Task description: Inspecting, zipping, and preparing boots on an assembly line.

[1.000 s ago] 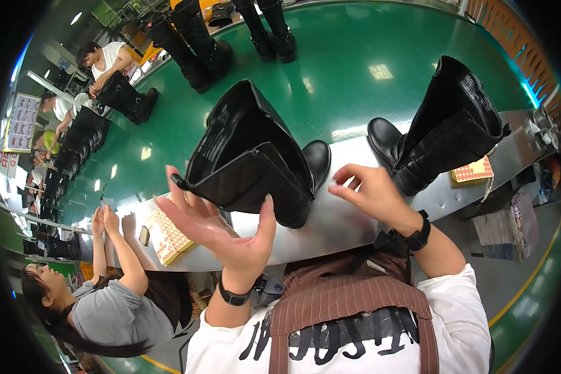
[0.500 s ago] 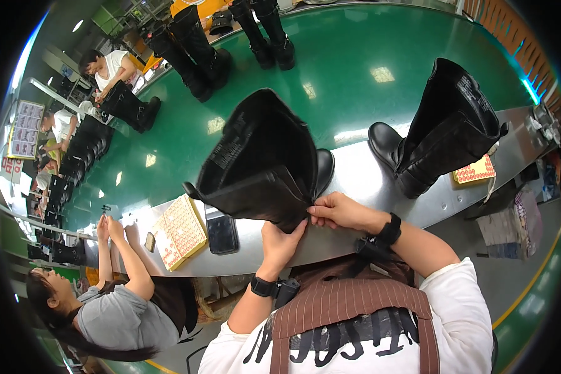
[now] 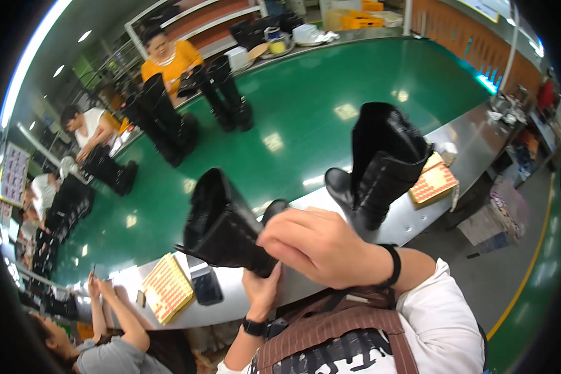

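A tall black boot (image 3: 221, 224) lies tilted on the steel edge of the green conveyor belt (image 3: 305, 124), right in front of me. My left hand (image 3: 263, 288) presses up against the underside of its shaft opening. My right hand (image 3: 321, 246) grips the same boot from the right, fingers curled over its top edge and hiding part of the foot. A second pair of tall black boots (image 3: 380, 168) stands upright on the steel rim (image 3: 467, 149) to my right, untouched.
A yellow gridded pad (image 3: 166, 288) and a dark phone (image 3: 206, 287) lie on the rim at left, another gridded pad (image 3: 435, 182) at right. A person's raised hands (image 3: 100, 290) are at lower left. People across the belt handle more black boots (image 3: 168, 121).
The boot has swung from upright to lying tilted with its shaft toward the left. My right hand has moved over its top; my left hand went from spread open to underneath it.
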`<state>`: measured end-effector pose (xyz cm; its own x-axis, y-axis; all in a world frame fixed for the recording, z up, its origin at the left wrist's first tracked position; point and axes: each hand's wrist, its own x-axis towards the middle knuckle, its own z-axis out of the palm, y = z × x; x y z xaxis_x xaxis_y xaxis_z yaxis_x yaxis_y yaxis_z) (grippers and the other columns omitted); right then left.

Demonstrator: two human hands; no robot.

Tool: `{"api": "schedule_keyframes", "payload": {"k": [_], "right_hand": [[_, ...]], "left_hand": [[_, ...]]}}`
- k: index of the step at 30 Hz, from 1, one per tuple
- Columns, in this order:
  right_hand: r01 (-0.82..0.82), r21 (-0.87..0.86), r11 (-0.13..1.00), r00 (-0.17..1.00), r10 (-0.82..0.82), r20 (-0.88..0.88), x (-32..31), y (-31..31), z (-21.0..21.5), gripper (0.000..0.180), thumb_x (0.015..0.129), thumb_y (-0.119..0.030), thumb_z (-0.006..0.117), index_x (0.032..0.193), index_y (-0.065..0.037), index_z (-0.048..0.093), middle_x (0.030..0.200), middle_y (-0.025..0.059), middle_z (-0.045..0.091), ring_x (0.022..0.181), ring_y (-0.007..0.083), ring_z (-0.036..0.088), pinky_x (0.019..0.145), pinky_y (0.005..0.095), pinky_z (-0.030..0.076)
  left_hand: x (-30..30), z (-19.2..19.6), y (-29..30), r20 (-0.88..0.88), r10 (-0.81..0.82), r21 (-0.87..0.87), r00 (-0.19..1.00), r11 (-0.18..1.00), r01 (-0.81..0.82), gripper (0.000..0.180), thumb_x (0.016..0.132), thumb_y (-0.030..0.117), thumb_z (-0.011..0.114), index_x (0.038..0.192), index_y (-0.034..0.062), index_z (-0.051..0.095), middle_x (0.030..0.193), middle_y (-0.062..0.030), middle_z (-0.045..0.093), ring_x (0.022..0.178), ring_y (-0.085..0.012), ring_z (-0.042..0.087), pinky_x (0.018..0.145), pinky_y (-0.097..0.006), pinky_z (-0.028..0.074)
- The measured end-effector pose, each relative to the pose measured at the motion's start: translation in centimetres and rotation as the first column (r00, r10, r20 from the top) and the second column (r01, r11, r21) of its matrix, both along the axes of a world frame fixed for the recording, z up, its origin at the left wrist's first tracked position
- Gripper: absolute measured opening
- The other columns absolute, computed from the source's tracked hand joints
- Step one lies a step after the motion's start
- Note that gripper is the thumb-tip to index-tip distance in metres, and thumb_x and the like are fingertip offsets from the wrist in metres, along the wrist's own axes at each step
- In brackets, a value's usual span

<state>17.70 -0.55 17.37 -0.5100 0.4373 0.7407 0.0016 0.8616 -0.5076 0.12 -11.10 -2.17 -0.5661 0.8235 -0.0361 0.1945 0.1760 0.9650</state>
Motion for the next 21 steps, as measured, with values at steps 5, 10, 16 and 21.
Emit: {"api": "schedule_keyframes", "payload": {"k": [5, 10, 16, 21], "right_hand": [[0.713, 0.323, 0.623, 0.667, -0.745, -0.036, 9.7, 0.0, 4.1, 0.046, 0.070, -0.038, 0.081, 0.105, -0.012, 0.066, 0.128, 0.0141, 0.049, 0.113, 0.0349, 0.047, 0.096, 0.0459, 0.038], [0.553, -0.029, 0.833, 0.824, -0.540, 0.172, 12.8, 2.3, 1.5, 0.034, 0.059, -0.009, 0.087, 0.079, -0.005, 0.060, 0.130, 0.0173, 0.048, 0.104, 0.0289, 0.054, 0.079, 0.0363, 0.050], [0.525, -0.178, 0.833, 0.772, -0.553, -0.312, 11.4, 5.5, -2.3, 0.076, 0.070, 0.001, 0.079, 0.132, -0.007, 0.035, 0.138, 0.0166, 0.036, 0.106, 0.0222, 0.055, 0.077, 0.0264, 0.053], [0.192, -0.613, 0.766, 0.931, -0.340, -0.134, 13.2, 6.5, -10.3, 0.091, 0.069, -0.004, 0.084, 0.140, -0.001, 0.028, 0.130, 0.0111, 0.051, 0.117, 0.0216, 0.051, 0.102, 0.0347, 0.041]], "left_hand": [[-1.2, 3.6, -1.3, -0.533, -0.177, -0.235, 0.827, 0.970, 0.055, 0.048, 0.073, 0.027, 0.082, 0.105, -0.0033, 0.062, 0.096, -0.0198, 0.069, 0.084, -0.0308, 0.068, 0.075, -0.038, 0.053], [0.8, 12.1, -1.4, -0.541, -0.588, -0.622, 0.602, 0.761, 0.185, 0.037, 0.086, 0.035, 0.068, 0.076, -0.0007, 0.070, 0.070, -0.0168, 0.068, 0.066, -0.0365, 0.065, 0.063, -0.039, 0.052], [4.5, 8.7, 7.2, -0.091, -0.783, -0.170, 0.615, 0.621, 0.765, 0.037, 0.090, 0.029, 0.063, 0.109, -0.0025, 0.064, 0.084, -0.0142, 0.068, 0.071, -0.0218, 0.066, 0.064, -0.033, 0.052], [7.9, 4.5, 12.7, 0.515, -0.605, -0.128, 0.608, 0.647, 0.752, 0.049, 0.091, 0.017, 0.064, 0.129, -0.0068, 0.045, 0.096, -0.0126, 0.064, 0.081, -0.0185, 0.066, 0.069, -0.029, 0.057]]}}
